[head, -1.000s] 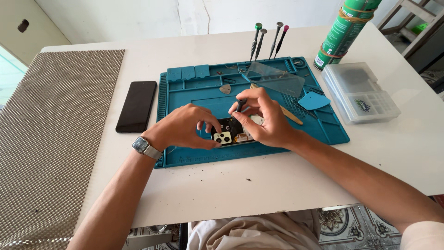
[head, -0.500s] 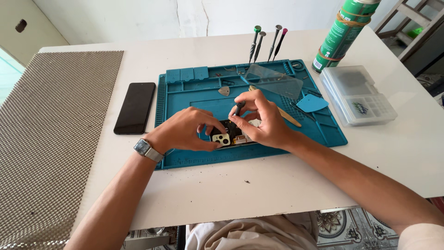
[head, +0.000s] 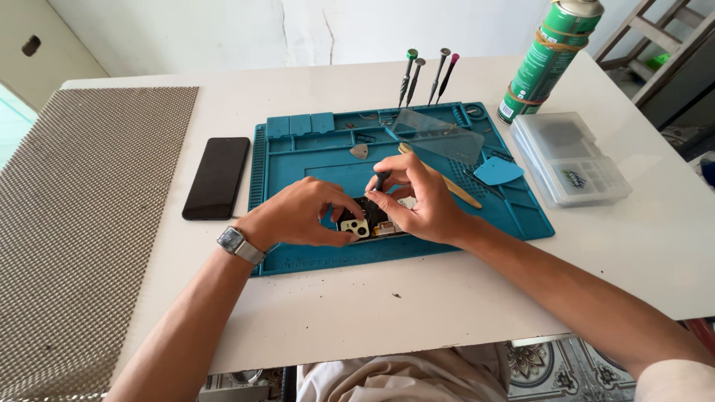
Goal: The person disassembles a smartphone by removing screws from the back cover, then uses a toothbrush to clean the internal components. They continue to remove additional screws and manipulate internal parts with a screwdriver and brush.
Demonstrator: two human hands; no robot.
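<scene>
An opened phone [head: 366, 221] with its insides and camera module showing lies on a teal repair mat [head: 298, 167]. My left hand [head: 302, 214], with a watch on its wrist, presses on the phone's left side and steadies it. My right hand [head: 417, 197] pinches a small dark screwdriver [head: 380, 180] and holds it upright, its tip down on the phone's inner parts. My hands hide most of the phone.
A dark phone [head: 217, 177] lies left of the mat. Several screwdrivers [head: 426, 74] stand at the mat's back edge. On the mat lie a clear glass sheet [head: 439, 135], a wooden stick [head: 454, 190] and a blue pick [head: 497, 171]. At the right are a green spray can [head: 550, 59] and a clear plastic box [head: 570, 158]. A mesh sheet [head: 74, 223] covers the table's left.
Both hands stay on the opened phone with the screwdriver upright. Only the head view has shifted slightly.
</scene>
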